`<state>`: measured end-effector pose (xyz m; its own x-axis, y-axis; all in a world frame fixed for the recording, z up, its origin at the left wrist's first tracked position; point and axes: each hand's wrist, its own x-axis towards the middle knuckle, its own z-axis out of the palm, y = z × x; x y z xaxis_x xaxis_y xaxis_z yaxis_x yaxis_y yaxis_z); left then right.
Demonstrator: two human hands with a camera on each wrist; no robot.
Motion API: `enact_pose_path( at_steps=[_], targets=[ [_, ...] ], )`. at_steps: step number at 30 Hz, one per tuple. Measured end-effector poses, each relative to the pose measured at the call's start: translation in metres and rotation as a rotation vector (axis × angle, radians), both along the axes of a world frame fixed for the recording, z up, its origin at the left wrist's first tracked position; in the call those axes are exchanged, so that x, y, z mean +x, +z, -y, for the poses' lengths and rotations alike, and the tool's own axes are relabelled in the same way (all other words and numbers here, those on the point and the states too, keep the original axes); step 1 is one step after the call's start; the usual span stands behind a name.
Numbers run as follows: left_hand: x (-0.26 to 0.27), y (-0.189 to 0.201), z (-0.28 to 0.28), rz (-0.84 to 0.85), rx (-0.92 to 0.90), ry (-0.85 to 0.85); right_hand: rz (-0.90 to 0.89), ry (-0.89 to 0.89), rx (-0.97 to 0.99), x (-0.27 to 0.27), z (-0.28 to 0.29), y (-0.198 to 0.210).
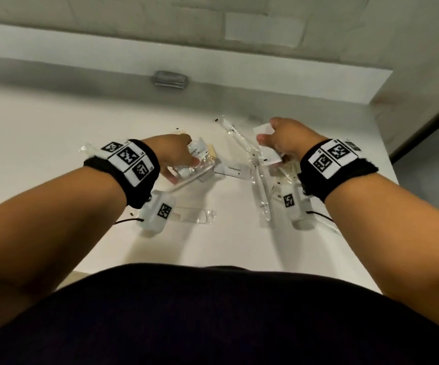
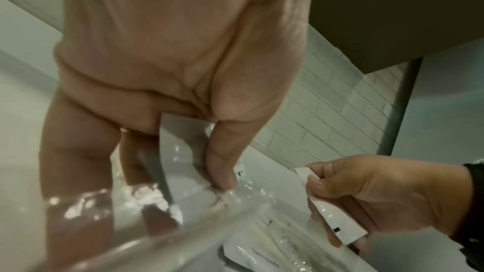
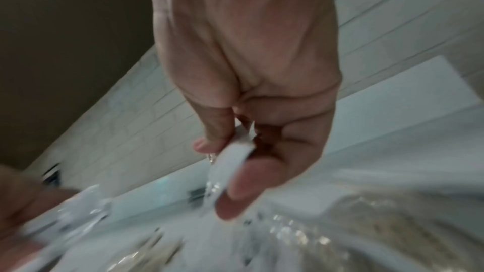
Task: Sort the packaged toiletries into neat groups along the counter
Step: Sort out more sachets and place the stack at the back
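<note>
Over the white counter (image 1: 55,143), my left hand (image 1: 184,164) grips a small bundle of clear-wrapped packets (image 1: 198,154). In the left wrist view its thumb (image 2: 222,169) pinches a white sachet in crinkled film (image 2: 180,148). My right hand (image 1: 268,138) holds a flat white packet (image 1: 268,154) a little above the counter; thumb and fingers pinch its edge (image 3: 233,162). Between the hands lie a white toothpaste sachet (image 1: 230,170) and long clear-wrapped toothbrushes (image 1: 242,143). A wrapped comb (image 1: 189,216) lies below my left wrist.
More clear-wrapped items (image 1: 287,172) lie under my right wrist. A small grey fitting (image 1: 170,79) sits at the wall's base behind the counter. A tiled wall (image 1: 213,27) backs the counter, whose right end (image 1: 387,159) is close to my right hand.
</note>
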<state>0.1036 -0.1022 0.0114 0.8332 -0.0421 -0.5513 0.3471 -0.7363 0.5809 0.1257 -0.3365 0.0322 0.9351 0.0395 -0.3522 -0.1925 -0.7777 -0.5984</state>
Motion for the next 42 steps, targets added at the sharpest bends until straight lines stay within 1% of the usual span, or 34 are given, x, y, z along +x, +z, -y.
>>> enact_pose_path(
  at_steps=[3,6,8,10,11,13,14,16,17,20,22,23,25,27,28,30,32,33,34,36,38,39,40,42],
  targets=[
    [0.0,-0.005,0.001,-0.002,-0.058,0.022,0.02,0.14,-0.072,-0.011,-0.029,-0.013],
    [0.004,-0.015,-0.004,0.04,-0.068,0.063,-0.022,0.289,-0.299,-0.022,-0.057,-0.036],
    [0.007,-0.016,-0.01,0.139,0.001,0.053,-0.047,0.353,-0.412,-0.024,-0.063,-0.041],
    [0.011,-0.017,-0.013,0.244,0.097,0.013,-0.051,0.403,-0.449,-0.024,-0.063,-0.041],
    [0.011,-0.016,-0.011,0.288,0.116,-0.027,-0.041,0.422,-0.453,-0.024,-0.062,-0.041],
    [0.011,-0.016,-0.004,0.329,0.102,-0.156,0.001,0.436,-0.413,-0.026,-0.059,-0.041],
    [0.013,-0.017,-0.001,0.326,0.123,-0.237,0.012,0.438,-0.381,-0.028,-0.057,-0.042],
    [0.019,-0.017,0.001,0.319,0.24,-0.36,-0.008,0.432,-0.358,-0.03,-0.054,-0.046],
    [0.022,-0.016,-0.001,0.326,0.302,-0.376,-0.034,0.414,-0.334,-0.03,-0.051,-0.048],
    [0.031,-0.009,-0.011,0.394,0.465,-0.315,-0.102,0.347,-0.25,-0.03,-0.044,-0.053],
    [0.032,-0.008,-0.012,0.45,0.496,-0.256,-0.091,0.376,-0.29,-0.029,-0.042,-0.055],
    [0.031,-0.008,-0.008,0.447,0.482,-0.266,-0.087,0.378,-0.292,-0.027,-0.041,-0.055],
    [0.027,-0.01,0.007,0.374,0.445,-0.349,-0.069,0.326,-0.217,-0.023,-0.039,-0.052],
    [0.021,-0.019,0.026,0.291,0.459,-0.401,0.003,0.209,-0.097,-0.017,-0.032,-0.047],
    [0.019,-0.024,0.034,0.266,0.496,-0.401,0.028,0.148,-0.029,-0.014,-0.028,-0.043],
    [0.016,-0.035,0.045,0.259,0.53,-0.331,0.044,0.08,0.103,-0.009,-0.017,-0.035],
    [0.019,-0.037,0.048,0.223,0.455,-0.228,0.098,0.031,0.221,-0.006,-0.008,-0.031],
    [0.02,-0.034,0.048,0.185,0.416,-0.198,0.108,-0.019,0.333,-0.005,-0.005,-0.03],
    [0.022,-0.031,0.046,0.139,0.402,-0.187,0.1,-0.078,0.459,-0.006,-0.004,-0.03],
    [0.02,-0.023,0.043,0.072,0.407,-0.225,0.075,-0.174,0.664,-0.008,-0.003,-0.03],
    [0.016,-0.021,0.043,0.083,0.341,-0.227,0.063,-0.233,0.763,-0.011,-0.004,-0.029],
    [0.014,-0.024,0.042,0.106,0.218,-0.166,0.069,-0.255,0.787,-0.013,-0.005,-0.029],
    [0.012,-0.025,0.041,0.118,-0.005,-0.054,0.081,-0.279,0.816,-0.014,-0.007,-0.027],
    [0.006,-0.022,0.039,0.067,-0.556,0.193,0.098,-0.313,0.873,-0.015,-0.012,-0.024]
  ],
)
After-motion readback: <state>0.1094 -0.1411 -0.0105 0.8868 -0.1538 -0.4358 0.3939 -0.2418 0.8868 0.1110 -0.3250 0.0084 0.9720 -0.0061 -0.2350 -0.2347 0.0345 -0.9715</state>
